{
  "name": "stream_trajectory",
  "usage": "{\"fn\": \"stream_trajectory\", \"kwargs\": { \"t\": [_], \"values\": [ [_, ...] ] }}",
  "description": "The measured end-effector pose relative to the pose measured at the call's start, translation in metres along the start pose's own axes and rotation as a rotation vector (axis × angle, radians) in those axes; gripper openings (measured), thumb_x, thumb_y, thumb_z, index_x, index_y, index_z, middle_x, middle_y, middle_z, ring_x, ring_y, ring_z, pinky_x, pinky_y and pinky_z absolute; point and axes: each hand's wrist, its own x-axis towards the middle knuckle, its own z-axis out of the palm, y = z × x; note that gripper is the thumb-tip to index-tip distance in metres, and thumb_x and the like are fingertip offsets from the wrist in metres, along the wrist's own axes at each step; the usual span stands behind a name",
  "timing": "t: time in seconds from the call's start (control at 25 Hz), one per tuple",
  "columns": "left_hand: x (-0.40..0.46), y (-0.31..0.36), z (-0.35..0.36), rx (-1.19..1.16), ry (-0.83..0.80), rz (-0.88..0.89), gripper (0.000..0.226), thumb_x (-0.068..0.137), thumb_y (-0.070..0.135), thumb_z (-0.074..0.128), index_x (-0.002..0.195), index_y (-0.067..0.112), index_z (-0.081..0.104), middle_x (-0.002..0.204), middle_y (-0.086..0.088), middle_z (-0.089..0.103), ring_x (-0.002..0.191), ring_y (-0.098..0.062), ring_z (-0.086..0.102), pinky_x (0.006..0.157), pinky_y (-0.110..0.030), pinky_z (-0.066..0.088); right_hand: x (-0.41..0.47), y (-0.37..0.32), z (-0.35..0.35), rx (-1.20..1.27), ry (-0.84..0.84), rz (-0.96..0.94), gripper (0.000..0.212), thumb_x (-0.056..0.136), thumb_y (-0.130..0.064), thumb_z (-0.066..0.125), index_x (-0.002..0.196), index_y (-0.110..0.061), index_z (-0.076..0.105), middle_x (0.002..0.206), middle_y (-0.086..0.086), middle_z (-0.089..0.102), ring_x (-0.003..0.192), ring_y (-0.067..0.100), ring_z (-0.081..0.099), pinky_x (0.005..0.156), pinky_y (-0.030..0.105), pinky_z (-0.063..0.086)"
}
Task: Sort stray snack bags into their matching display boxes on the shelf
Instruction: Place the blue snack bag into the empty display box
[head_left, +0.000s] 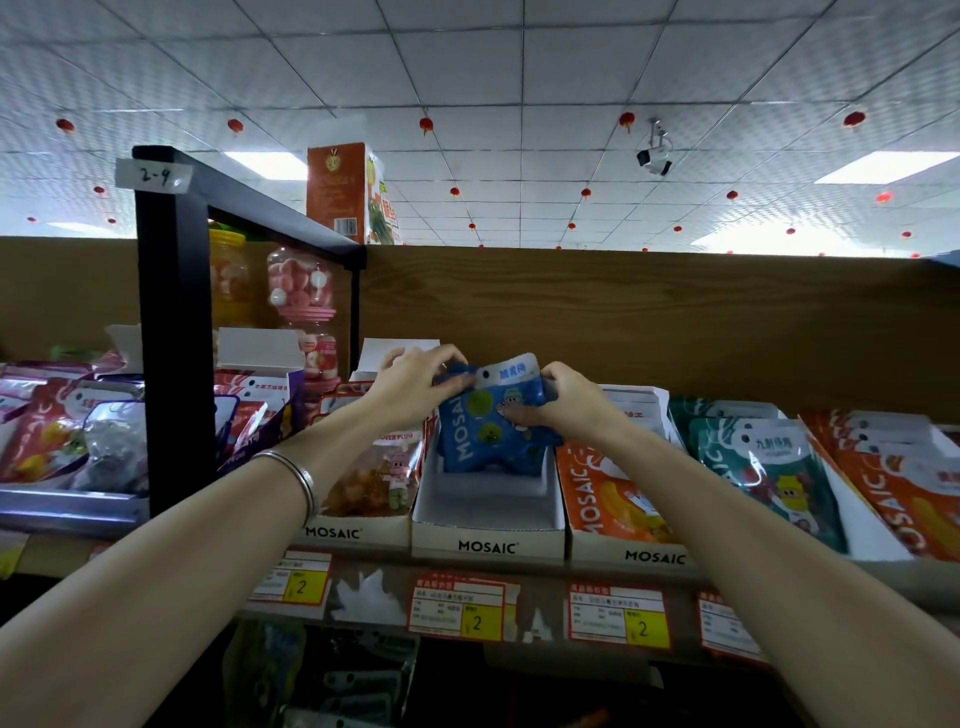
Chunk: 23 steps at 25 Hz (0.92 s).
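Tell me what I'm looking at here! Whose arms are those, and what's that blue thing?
The picture comes from a camera worn on a person's head, so you see their own two arms reaching out in a shop. The left hand and the right hand both hold blue snack bags, right over a white display box that looks nearly empty. The box sits on a shelf between other boxes: one with orange bags on the right, and one with a clear bag of plum snacks on the left. Yellow price tags hang below.
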Motion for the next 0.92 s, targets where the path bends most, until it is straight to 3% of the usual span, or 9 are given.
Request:
{"fn": "stream_trajectory", "kwargs": {
  "t": [0.12, 0.24, 0.44, 0.52, 0.64, 0.92],
  "values": [
    [-0.001, 0.0, -0.001, -0.079, -0.026, -0.06, 0.03, 0.088, 0.055, 0.052, 0.088, 0.025, 0.057, 0.073, 0.011, 0.067, 0.082, -0.016, 0.063, 0.092, -0.05, 0.045, 0.001, -0.002, 0.002, 0.061, -0.031, -0.028, 0.081, 0.066, -0.018, 0.083, 0.129, -0.021, 0.031, 0.116, -0.001, 0.055, 0.105, 0.018, 0.058, 0.088, 0.04, 0.054],
    [-0.003, 0.0, -0.003, -0.025, 0.018, -0.093, 0.037, 0.085, 0.061, 0.052, 0.084, 0.024, 0.058, 0.081, 0.006, 0.068, 0.088, -0.018, 0.062, 0.092, -0.049, 0.046, 0.004, -0.006, 0.009, 0.011, -0.039, -0.083, 0.1, 0.064, -0.011, 0.083, 0.138, -0.031, 0.017, 0.117, 0.0, 0.051, 0.108, 0.021, 0.058, 0.088, 0.039, 0.054],
    [-0.008, 0.007, -0.001, 0.249, 0.041, -0.029, 0.037, 0.088, 0.06, 0.049, 0.082, 0.024, 0.057, 0.082, 0.008, 0.061, 0.087, -0.013, 0.054, 0.111, -0.045, 0.022, 0.012, 0.003, 0.013, -0.34, -0.037, -0.078, 0.069, 0.064, -0.03, 0.083, 0.12, -0.024, 0.043, 0.115, 0.0, 0.061, 0.106, 0.019, 0.058, 0.085, 0.04, 0.054],
    [-0.007, 0.007, 0.004, 0.348, 0.026, 0.013, 0.037, 0.088, 0.061, 0.048, 0.083, 0.026, 0.06, 0.095, 0.006, 0.062, 0.106, -0.018, 0.051, 0.112, -0.046, 0.019, 0.013, 0.008, 0.016, -0.484, -0.037, -0.063, 0.069, 0.065, -0.04, 0.08, 0.121, -0.021, 0.045, 0.116, 0.003, 0.061, 0.108, 0.023, 0.055, 0.088, 0.043, 0.052],
    [-0.003, 0.007, 0.012, 0.412, -0.017, 0.005, 0.044, 0.087, 0.063, 0.047, 0.1, 0.025, 0.067, 0.126, 0.003, 0.053, 0.129, -0.021, 0.033, 0.112, -0.046, 0.016, 0.013, 0.012, 0.018, -0.72, 0.006, -0.062, 0.071, 0.069, -0.051, 0.072, 0.128, -0.018, 0.049, 0.126, 0.008, 0.051, 0.118, 0.029, 0.043, 0.096, 0.041, 0.041],
    [-0.003, 0.01, 0.023, 0.458, 0.023, -0.066, 0.051, 0.082, 0.061, 0.057, 0.118, 0.026, 0.057, 0.137, -0.005, 0.042, 0.135, -0.028, 0.026, 0.114, -0.048, 0.016, 0.012, 0.017, 0.02, -0.747, 0.045, -0.116, 0.069, 0.077, -0.042, 0.066, 0.137, -0.022, 0.039, 0.148, 0.008, 0.029, 0.137, 0.03, 0.023, 0.112, 0.047, 0.022]
  ]
}}
